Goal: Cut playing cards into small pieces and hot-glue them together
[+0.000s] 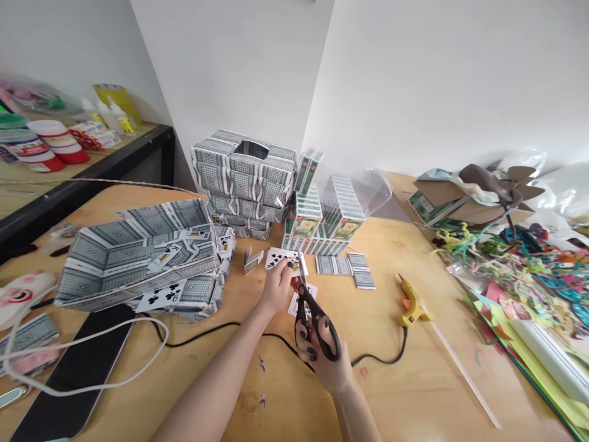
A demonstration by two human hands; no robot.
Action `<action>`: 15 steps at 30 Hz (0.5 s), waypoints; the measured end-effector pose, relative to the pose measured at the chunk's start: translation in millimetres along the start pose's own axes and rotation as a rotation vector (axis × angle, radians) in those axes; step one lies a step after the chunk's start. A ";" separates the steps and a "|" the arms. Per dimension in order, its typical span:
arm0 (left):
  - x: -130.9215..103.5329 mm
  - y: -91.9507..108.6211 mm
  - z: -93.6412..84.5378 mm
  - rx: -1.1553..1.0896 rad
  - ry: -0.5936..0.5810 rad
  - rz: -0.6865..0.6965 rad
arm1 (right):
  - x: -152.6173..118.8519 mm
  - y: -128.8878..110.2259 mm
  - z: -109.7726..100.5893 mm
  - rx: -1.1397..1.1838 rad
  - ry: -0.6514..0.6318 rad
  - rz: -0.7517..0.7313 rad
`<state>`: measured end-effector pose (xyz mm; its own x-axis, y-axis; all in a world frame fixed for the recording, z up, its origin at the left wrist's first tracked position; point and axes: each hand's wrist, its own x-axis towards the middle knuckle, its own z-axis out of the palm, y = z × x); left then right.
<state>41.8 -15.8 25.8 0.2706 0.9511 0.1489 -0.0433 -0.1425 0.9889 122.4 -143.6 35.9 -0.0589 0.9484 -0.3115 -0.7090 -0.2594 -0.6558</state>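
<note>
My left hand (277, 287) pinches a playing card (276, 258) with black pips, held just above the table. In my right hand (324, 353) is a pair of black-handled scissors (309, 301), fingers through the loops. Their blades reach up to the card's right end; whether they have cut into it I cannot tell. Beneath the blades another card (294, 305) lies face up, partly covered. A small folded card (252, 261) stands to the left of my left hand. Several cards (334, 265) lie back side up to the right.
Boxes covered in playing cards (243, 172) stand at the back, an open one (138, 252) at left. Card packs (308, 215) are stacked behind my hands. A yellow glue gun (411, 304) with its black cord lies right, near craft scraps (519, 264). A white cable (92, 387) loops at left.
</note>
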 end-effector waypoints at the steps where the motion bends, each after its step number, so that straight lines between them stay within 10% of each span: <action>1: 0.0 0.0 0.1 -0.005 0.000 -0.001 | -0.1 -0.2 -0.1 -0.001 -0.003 0.002; 15: 0.6 -0.2 -0.1 -0.003 0.000 0.013 | 1.4 1.4 0.6 -0.009 0.039 -0.013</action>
<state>41.9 -15.1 25.7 0.2698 0.9493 0.1613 -0.0496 -0.1536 0.9869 120.9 -142.5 35.0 -0.0224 0.9440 -0.3293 -0.7030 -0.2491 -0.6661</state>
